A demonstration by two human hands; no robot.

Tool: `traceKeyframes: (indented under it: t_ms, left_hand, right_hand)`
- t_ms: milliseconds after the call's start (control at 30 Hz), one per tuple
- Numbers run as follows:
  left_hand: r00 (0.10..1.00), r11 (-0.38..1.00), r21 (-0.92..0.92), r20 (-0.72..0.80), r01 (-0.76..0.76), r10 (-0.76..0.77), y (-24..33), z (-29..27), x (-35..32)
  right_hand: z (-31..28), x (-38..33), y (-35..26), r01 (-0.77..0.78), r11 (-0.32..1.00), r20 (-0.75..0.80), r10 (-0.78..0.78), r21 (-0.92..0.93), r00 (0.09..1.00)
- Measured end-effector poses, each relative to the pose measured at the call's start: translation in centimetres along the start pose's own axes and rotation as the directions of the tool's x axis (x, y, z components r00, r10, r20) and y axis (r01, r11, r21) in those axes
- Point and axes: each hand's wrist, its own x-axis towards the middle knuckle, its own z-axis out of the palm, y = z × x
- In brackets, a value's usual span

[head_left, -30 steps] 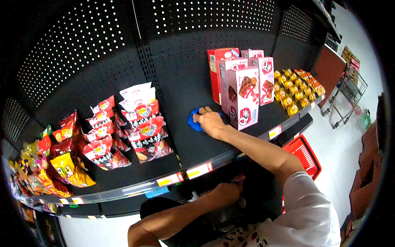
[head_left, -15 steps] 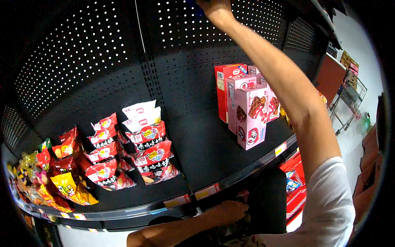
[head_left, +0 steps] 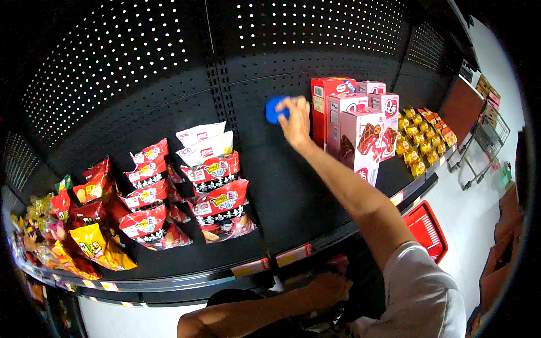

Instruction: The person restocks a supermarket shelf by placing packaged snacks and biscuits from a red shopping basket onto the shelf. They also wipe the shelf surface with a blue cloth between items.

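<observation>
My right hand reaches over the black shelf, its fingers closed on a blue cloth pressed against the dark perforated back panel. Just right of that hand stand a red box and several pink snack boxes, upright. On the left side of the shelf, red and white snack bags stand in rows. My left hand is low, below the shelf's front edge, in deep shadow. Its fingers are too dark to make out.
Gold-wrapped snacks fill the shelf's right end. Yellow bags lie toward the left. A price-tag rail runs along the front edge. On the floor at right are a red basket and a wire cart.
My right hand has come down from high on the back panel to its lower part, beside the boxes. The view has shifted, showing more of the gold snacks and red basket. My left hand stays low.
</observation>
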Motion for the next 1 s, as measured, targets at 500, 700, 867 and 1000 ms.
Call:
traceKeyframes:
  t_ms: [500,700,867,1000]
  left_hand:
    - [0.984,0.998,0.039,-0.168,-0.058,0.064,-0.2,-0.6,-1.1]
    - [0.985,0.959,0.278,-0.141,-0.058,0.101,-0.8,2.1,0.9]
    - [0.986,0.978,0.199,-0.142,-0.057,0.086,-1.4,2.5,0.6]
    - [0.99,0.962,0.263,-0.105,-0.067,0.098,-0.7,1.0,0.4]
  right_hand:
    - [-3.1,17.9,-6.9,0.2,0.964,-0.085,-0.187,0.178,0.979]
    - [-5.7,30.5,-10.5,0.424,0.904,-0.418,-0.405,-0.053,0.813]
    - [-1.7,16.8,-10.2,0.33,0.94,-0.18,-0.311,0.086,0.933]
    - [-0.4,6.1,-5.7,0.347,0.936,-0.041,-0.345,0.065,0.938]
